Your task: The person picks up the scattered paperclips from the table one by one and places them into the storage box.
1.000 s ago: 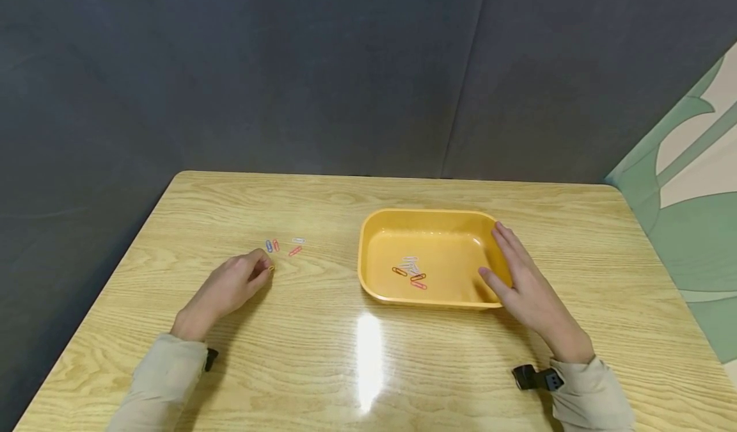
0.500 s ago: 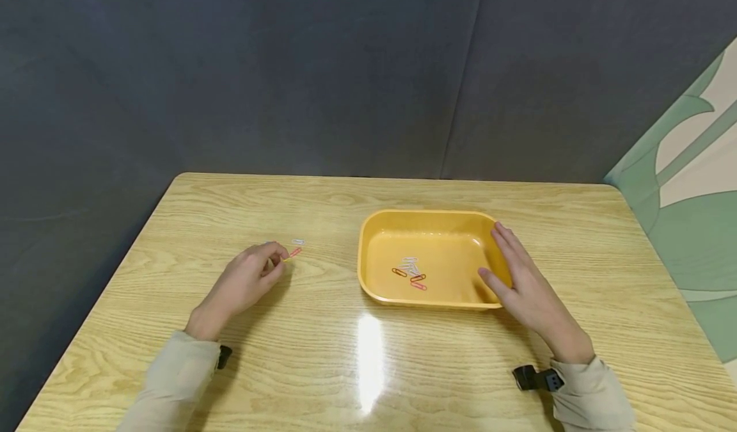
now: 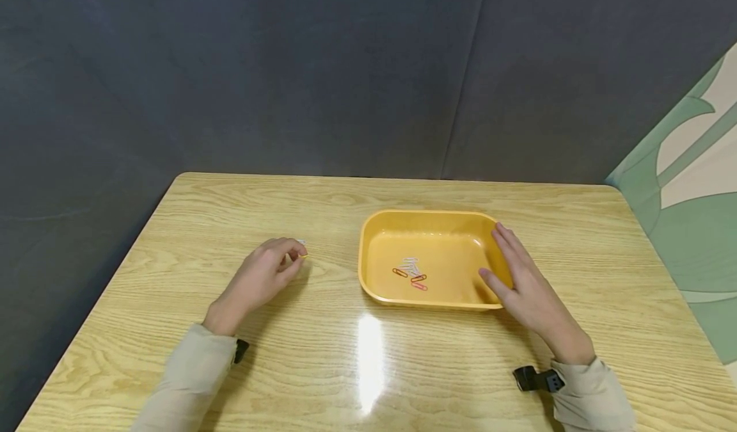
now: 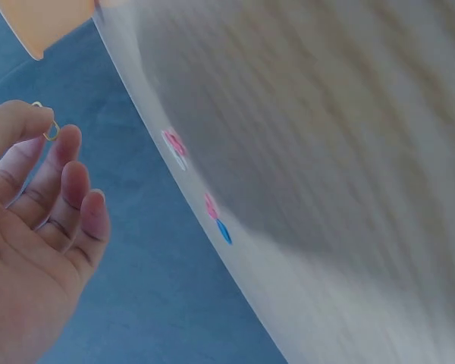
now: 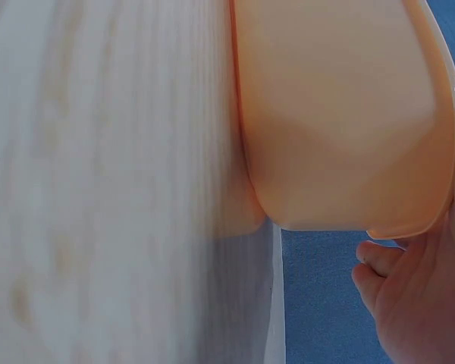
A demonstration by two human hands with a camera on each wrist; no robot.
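Note:
My left hand [image 3: 261,281] pinches a yellow paper clip [image 4: 54,132] between thumb and index finger, above the left part of the table. Behind that hand lies a white paper clip [image 3: 301,242], mostly hidden in the head view. The left wrist view shows pink paper clips [image 4: 211,206] and a blue paper clip [image 4: 224,232] on the tabletop. My right hand [image 3: 532,297] holds the right end of a yellow tray [image 3: 426,212], thumb over the inside and fingers along the outer wall. White paper clips [image 3: 410,265], orange-brown ones [image 3: 400,272] and a pink one [image 3: 420,286] lie in the tray.
The wood-grain table [image 3: 322,355] ends at a dark padded wall [image 3: 322,86] at the back. A green and beige patterned panel [image 3: 697,227] stands at the right. Black straps show at both wrists.
My left hand has moved right and slightly away from me with the yellow paper clip, now covering the paper clips on the table. The right hand and tray have stayed put.

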